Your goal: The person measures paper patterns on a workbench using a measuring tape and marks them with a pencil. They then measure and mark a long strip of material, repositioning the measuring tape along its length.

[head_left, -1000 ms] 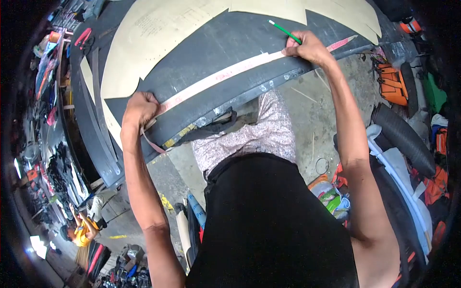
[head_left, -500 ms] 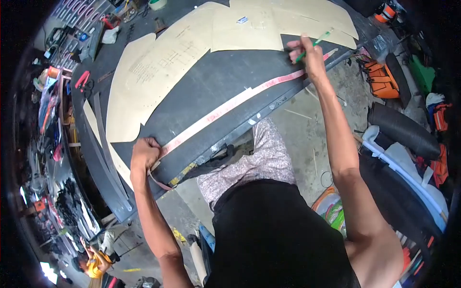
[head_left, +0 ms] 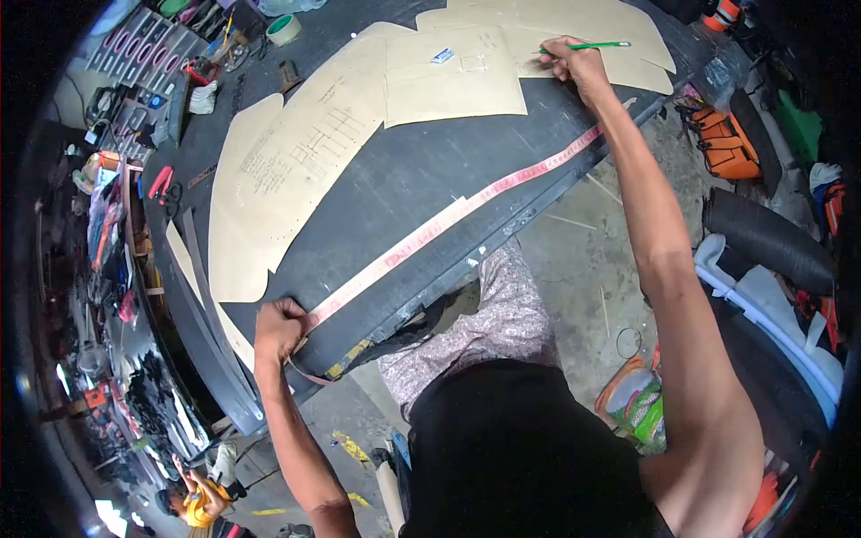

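My left hand (head_left: 280,330) is closed on the near-left end of a red-and-white measuring tape (head_left: 536,169), pressing it to the dark table. The tape runs diagonally to the upper right, partly along a narrow tan strip (head_left: 359,285); a loose piece hangs below the left wrist. My right hand (head_left: 581,70) grips a green pencil (head_left: 599,45), its tip pointing left over the tan paper. Large cut sheets of tan paper (head_left: 305,193) curve across the table, one with handwriting and a drawn grid. A small blue-and-white eraser (head_left: 442,56) rests on the middle sheet.
The dark tabletop (head_left: 404,184) has a worn front edge near my legs. Scissors with red handles (head_left: 161,184) and a green tape roll (head_left: 283,30) lie at the left and back. Orange bags (head_left: 723,145) stand right. Another person in yellow (head_left: 204,502) is at lower left.
My right hand has lifted away from the table's front edge toward the paper, and the pencil has turned nearly level. My left hand stays on the tape. The view has shifted slightly.
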Demonstrator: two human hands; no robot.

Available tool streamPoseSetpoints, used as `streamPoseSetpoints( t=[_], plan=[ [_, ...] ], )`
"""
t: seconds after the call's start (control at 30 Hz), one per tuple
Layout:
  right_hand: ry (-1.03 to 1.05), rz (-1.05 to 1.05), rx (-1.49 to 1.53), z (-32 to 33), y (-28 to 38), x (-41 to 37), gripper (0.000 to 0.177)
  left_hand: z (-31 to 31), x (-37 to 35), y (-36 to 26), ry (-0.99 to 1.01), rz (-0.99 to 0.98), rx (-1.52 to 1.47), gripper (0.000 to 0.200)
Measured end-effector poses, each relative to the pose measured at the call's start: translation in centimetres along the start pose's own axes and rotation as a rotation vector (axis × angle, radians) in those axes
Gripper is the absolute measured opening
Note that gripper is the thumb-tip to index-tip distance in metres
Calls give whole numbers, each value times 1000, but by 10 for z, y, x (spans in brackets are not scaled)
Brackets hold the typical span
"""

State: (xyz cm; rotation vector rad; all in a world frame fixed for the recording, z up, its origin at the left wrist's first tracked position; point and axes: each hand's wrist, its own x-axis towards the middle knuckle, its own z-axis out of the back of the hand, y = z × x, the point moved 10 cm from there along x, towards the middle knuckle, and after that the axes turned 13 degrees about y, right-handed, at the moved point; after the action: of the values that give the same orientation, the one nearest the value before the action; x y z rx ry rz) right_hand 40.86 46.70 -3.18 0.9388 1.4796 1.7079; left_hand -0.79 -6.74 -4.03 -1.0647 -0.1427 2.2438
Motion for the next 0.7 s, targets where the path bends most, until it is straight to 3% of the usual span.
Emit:
streamPoseSetpoints(
  t=[0.2, 0.33, 0.43, 0.6, 0.7],
  plan=[
    [37, -46, -122, 20, -32, 40, 16, -2, 2, 6, 4, -14, 4, 23],
    [48, 58, -203, 22, -36, 55, 13, -6, 3, 4, 9, -28, -8, 25],
    [54, 129, -89, 18, -38, 53, 9, -4, 1, 6, 9, -15, -38, 26],
    [91, 243, -97, 20, -41, 49, 7, -5, 2, 7, -1, -5, -26, 25],
    [110, 231, -115, 21, -40, 52, 15, -2, 2, 3, -4, -7, -4, 25]
  ],
)
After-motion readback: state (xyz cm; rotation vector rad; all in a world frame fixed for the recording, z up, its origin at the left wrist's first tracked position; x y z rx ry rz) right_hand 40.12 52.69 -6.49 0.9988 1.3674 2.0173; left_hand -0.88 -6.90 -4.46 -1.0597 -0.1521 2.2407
